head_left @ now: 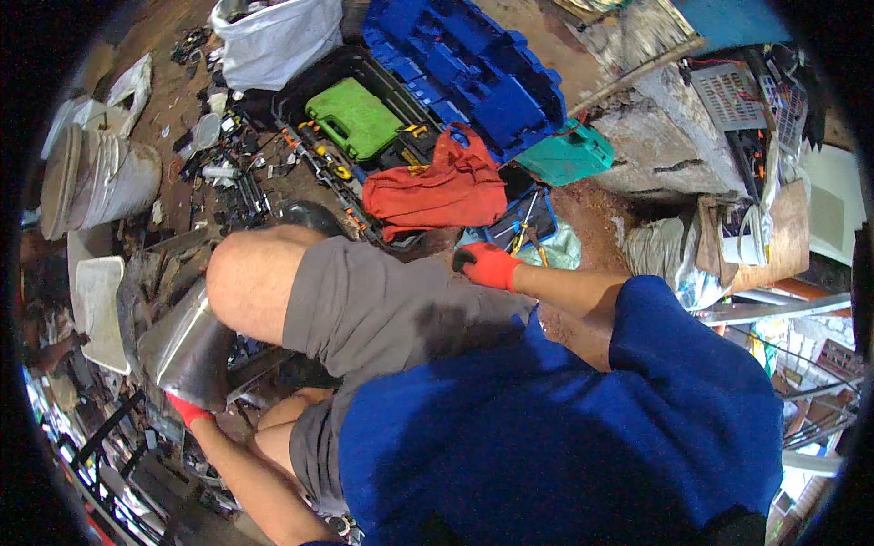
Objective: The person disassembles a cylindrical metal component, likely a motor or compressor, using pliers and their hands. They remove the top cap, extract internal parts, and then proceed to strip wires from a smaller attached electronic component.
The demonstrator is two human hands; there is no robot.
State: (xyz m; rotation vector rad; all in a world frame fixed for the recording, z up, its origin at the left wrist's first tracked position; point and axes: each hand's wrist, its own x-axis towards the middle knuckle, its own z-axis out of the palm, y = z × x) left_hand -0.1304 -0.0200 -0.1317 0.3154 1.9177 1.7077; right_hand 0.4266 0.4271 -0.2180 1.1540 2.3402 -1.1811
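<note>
My left hand (pixel 188 409), in a red glove, is at the lower end of a dark grey, glossy, curved panel (pixel 193 350) beside my bent knee. Its fingers go behind the panel's edge and seem to grip it. By my thigh, my right hand (pixel 492 266) wears a red glove with a black palm side. The fingers look curled in, and whatever they may hold is hidden. Next to it, tools with yellow and orange handles (pixel 526 232) lie on a dark blue tool pouch (pixel 533 217). A red cloth bag (pixel 437 193) drapes over an open black toolbox (pixel 314 159).
Inside the toolbox is a green case (pixel 353 116); a blue tool case lid (pixel 464 68) stands behind it. A white sack (pixel 278 41), a white bucket (pixel 114 182) and scattered scrap (pixel 232 173) are at left. Concrete slabs (pixel 669 136) and a teal case (pixel 569 153) are at right.
</note>
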